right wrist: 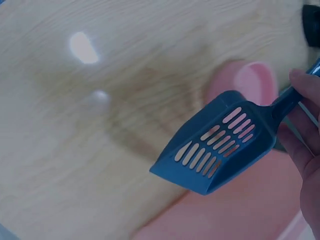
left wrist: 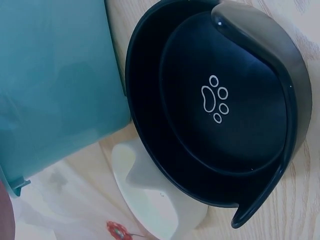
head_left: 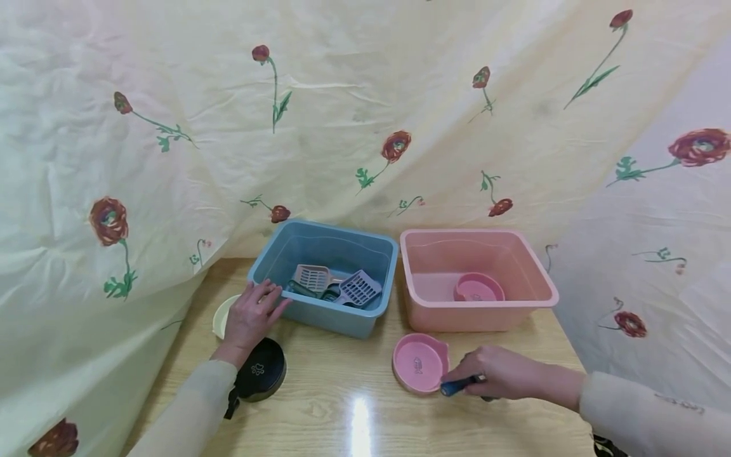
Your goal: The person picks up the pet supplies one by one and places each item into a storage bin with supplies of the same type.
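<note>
My left hand grips the front-left rim of the blue litter box, thumb on the outside; in the left wrist view it barely shows. Inside this box lie a beige slotted scoop, a lavender slotted scoop and a dark green one, partly hidden by the rim. My right hand holds a blue litter scoop by its handle. The scoop's slotted blade hangs over the table in the right wrist view. Just left of that hand sits a pink pet bowl with a fish-bone print.
A pink litter box stands at the back right with another pink bowl inside. Below my left wrist is a black pet bowl with a paw print, beside a white bowl. Flowered cloth hangs behind the wooden table.
</note>
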Tool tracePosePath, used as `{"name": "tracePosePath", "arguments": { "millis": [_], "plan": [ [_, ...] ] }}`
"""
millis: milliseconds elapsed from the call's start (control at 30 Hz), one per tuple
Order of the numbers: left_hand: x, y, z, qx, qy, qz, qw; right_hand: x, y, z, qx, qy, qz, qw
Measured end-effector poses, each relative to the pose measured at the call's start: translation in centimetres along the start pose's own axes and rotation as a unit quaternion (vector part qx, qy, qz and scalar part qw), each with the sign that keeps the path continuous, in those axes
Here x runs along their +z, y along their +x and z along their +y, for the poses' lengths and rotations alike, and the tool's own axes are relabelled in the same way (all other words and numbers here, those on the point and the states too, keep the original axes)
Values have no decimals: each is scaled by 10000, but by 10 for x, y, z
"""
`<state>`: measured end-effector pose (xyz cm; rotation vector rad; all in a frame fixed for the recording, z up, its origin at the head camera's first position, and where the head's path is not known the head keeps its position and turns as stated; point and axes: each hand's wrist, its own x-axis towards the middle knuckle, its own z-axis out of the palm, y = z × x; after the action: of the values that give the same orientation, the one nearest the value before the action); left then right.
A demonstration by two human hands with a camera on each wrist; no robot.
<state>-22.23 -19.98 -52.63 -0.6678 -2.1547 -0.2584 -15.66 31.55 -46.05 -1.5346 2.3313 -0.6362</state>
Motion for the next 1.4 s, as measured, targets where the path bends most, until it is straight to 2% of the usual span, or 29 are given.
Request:
{"name": "tracePosePath", "arguments": {
  "millis": [167,267,500,733,867,1233,1300,1400],
  "plan": [
    [0,0,-1,-42,76,12,10000,-15,28,-20,-70,-99,144,9998],
    [-1,0,-1,-33,26,21,10000,-21,45,-30,-336,-180,408,9984],
    [1,-1,1,-22,-51,-42,10000,-30,76,-40,-1130,-192,1022,9881],
    [1,-1,2,-93,39,-90,9999,-39,104,-49,-1568,-18,1461,9768],
    [-1,0,1,-95,42,-139,9999,-49,120,-56,-1718,122,1564,9726],
    [-1,1,2,-121,59,-129,9998,-93,160,-54,-1621,379,2162,9621],
    [-1,1,3,-129,60,-106,9998,-100,170,-51,-1430,473,2268,9622],
    [-1,1,3,-123,55,-85,9999,-108,184,-46,-587,711,2355,9675]
  ]
}}
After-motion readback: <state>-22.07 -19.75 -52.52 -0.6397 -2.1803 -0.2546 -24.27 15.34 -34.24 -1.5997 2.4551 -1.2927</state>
